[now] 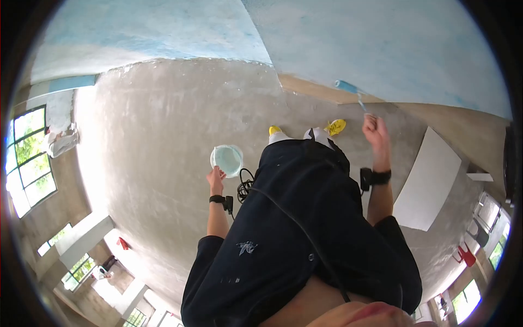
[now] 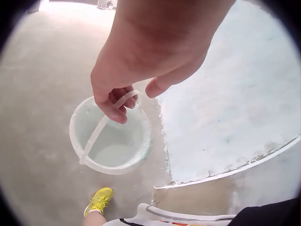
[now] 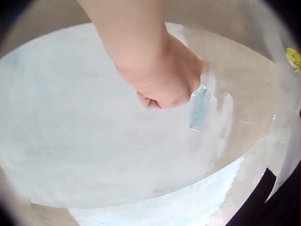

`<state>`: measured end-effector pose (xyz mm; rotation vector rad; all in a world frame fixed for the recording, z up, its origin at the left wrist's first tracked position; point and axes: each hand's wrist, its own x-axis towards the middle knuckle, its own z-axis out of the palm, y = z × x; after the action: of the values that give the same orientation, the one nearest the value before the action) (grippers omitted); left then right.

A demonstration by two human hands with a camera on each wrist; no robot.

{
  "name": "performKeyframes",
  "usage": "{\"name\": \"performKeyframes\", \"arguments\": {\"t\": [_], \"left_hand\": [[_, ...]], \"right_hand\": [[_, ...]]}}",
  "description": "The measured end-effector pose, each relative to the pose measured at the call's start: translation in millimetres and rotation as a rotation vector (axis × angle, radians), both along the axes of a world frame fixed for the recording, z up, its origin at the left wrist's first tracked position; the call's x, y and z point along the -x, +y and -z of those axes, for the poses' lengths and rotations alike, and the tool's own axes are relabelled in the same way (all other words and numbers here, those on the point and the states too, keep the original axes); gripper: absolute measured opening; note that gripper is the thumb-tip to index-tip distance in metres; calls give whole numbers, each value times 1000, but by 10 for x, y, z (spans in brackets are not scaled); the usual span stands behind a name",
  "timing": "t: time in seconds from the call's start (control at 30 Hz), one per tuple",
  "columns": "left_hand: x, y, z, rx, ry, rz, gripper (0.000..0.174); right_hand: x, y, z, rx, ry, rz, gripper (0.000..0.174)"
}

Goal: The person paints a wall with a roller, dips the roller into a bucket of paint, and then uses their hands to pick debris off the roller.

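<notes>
My left hand is at the near side of a white plastic bucket, its fingers curled round the bucket's pale handle. Inside the bucket, pale bluish paint shows. My right hand grips a paint roller by its handle, which is mostly hidden in the fist. In the right wrist view the blue roller sleeve overlaps the lower wall, beside a bare brownish strip. The wall above is coated light blue in uneven patches.
A wall corner stands ahead, with a second blue wall to its left. A white board lies on the floor at the right. Black cable hangs coiled near the bucket. A red chair stands far right.
</notes>
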<state>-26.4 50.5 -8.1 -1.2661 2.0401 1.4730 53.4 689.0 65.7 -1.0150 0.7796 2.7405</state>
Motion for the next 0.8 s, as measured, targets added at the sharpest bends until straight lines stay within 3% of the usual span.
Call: {"name": "performKeyframes", "arguments": {"t": [0.07, 0.1, 0.17, 0.3, 0.43, 0.53, 0.63, 0.67, 0.7, 0.8], "left_hand": [[-228, 476, -15, -146, 67, 4, 24], [143, 397, -220, -100, 148, -7, 24], [252, 434, -495, -51, 185, -33, 23], [162, 657, -792, -56, 209, -25, 23], [323, 866, -886, -106, 205, 77, 24], [367, 892, -814, -103, 162, 126, 25], [427, 901, -581, -96, 125, 162, 25], [486, 916, -516, -85, 124, 159, 25], [527, 942, -486, -90, 115, 171, 25], [615, 1029, -423, -71, 171, 168, 24]], "right_hand": [[23, 352, 337, -27, -142, -40, 30], [511, 204, 821, -12, -105, -85, 30], [899, 117, 1365, 9, -106, -106, 30], [913, 24, 1712, -20, -204, -91, 31], [317, 244, 1315, -68, -59, 16, 28], [-550, 442, 538, -214, 60, 123, 15], [-1104, 544, -440, -368, -71, 185, 14], [-1227, 584, -668, -347, 67, 196, 14], [-1319, 596, -779, -325, 203, 202, 15], [-1357, 568, -845, -441, 56, 194, 20]]}}
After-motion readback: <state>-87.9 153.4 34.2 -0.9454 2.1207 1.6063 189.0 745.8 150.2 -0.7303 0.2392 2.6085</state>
